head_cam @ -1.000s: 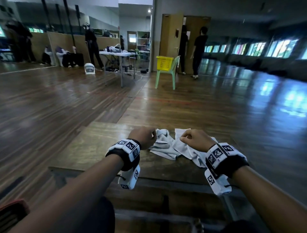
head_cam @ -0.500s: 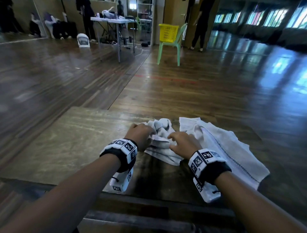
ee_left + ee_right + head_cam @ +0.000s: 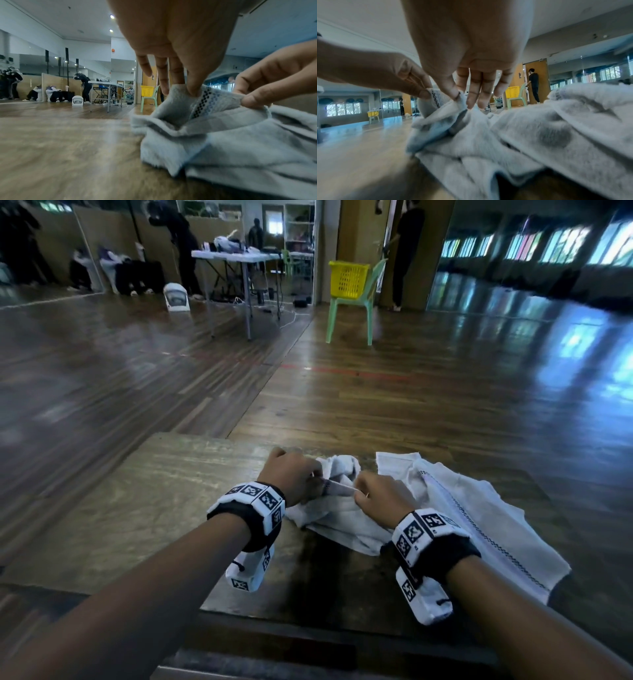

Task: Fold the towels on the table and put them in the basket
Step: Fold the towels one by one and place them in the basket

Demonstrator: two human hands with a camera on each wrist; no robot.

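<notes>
A crumpled white towel point(image 3: 337, 518) lies mid-table on the wooden table point(image 3: 154, 508). My left hand point(image 3: 320, 482) and right hand point(image 3: 358, 491) both pinch its raised hem, a short taut strip with a dark dotted stripe between them. In the left wrist view, the left hand point(image 3: 192, 92) pinches the hem by the stripe, and the right hand point(image 3: 252, 100) pinches it further right on the towel point(image 3: 231, 142). The right wrist view shows the right hand point(image 3: 457, 97) and left hand point(image 3: 423, 93) on the same fold. A second white towel point(image 3: 479, 525) lies spread at the right. The yellow basket point(image 3: 348, 278) is far ahead.
The basket sits on a green plastic chair point(image 3: 363, 306) across the wooden floor. A grey folding table point(image 3: 236, 258) with gear stands at back left, a white fan point(image 3: 176, 297) beside it. People stand by the doorway and the mirror wall. The table's near edge is close to my wrists.
My right hand has moved left off the spread towel onto the crumpled one. Both hands have come close together and now pinch its hem. The head view has tilted.
</notes>
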